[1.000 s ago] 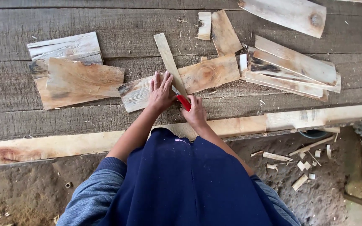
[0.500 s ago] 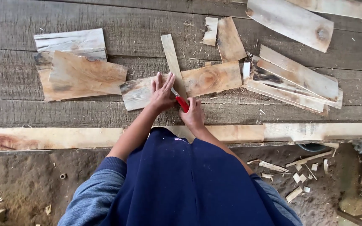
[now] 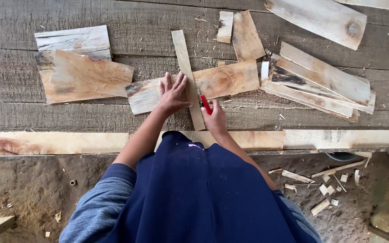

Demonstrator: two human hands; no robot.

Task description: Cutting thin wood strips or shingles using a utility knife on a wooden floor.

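1. Since the earlier frame both hands have stayed put on the strip; only the view has drifted slightly, so the boards sit a little lower and to the right.
2. Nearest the camera are the person's blue sleeves and dark apron, above a dirt floor strewn with offcuts.
3. A pale batten runs along the near edge of the surface.
4. The right hand is closed around a red pen, its tip at the right edge of the strip.
5. The left hand lies flat with fingers spread, holding nothing, pressing on the strip and the board beneath it.
6. The strip runs away from the person, slightly tilted, crossing over the board, which lies left to right.
7. To the left rests a stack of boards, close to the board's left end.
8. To the right lies a pile of slats, just beside the board's right end.
9. Farther off are two short pieces and a knotted plank.
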